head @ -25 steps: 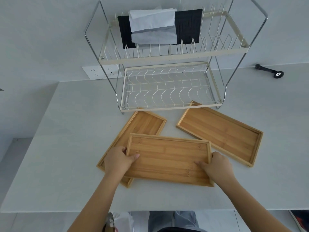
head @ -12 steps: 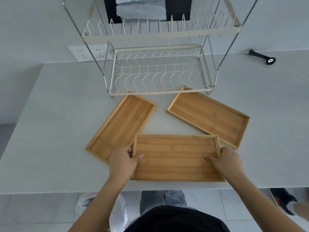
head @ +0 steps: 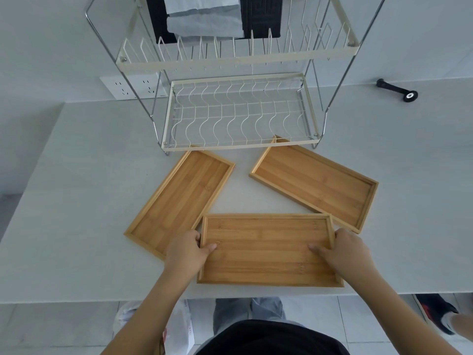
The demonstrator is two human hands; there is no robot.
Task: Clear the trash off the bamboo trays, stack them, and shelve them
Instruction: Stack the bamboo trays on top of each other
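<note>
Three empty bamboo trays are on the white counter. I hold the near tray (head: 266, 249) level by its short ends: my left hand (head: 186, 252) grips the left end and my right hand (head: 345, 252) the right end, thumbs inside the rim. Its right end overlaps the near corner of the right tray (head: 314, 183), which lies slanted. The left tray (head: 179, 198) lies slanted too, just beside my left hand. The two-tier wire rack (head: 238, 142) stands behind them, its lower shelf bare.
Folded grey and black cloths (head: 204, 19) sit on the rack's upper tier. A black handled tool (head: 399, 90) lies at the far right, and a wall socket (head: 133, 87) is behind the rack. A white plastic bag (head: 179, 326) hangs below the counter's front edge (head: 76, 299).
The near tray has come off the left tray, moving right and toward me; it sits square to the counter's front edge. My view has tilted down.
</note>
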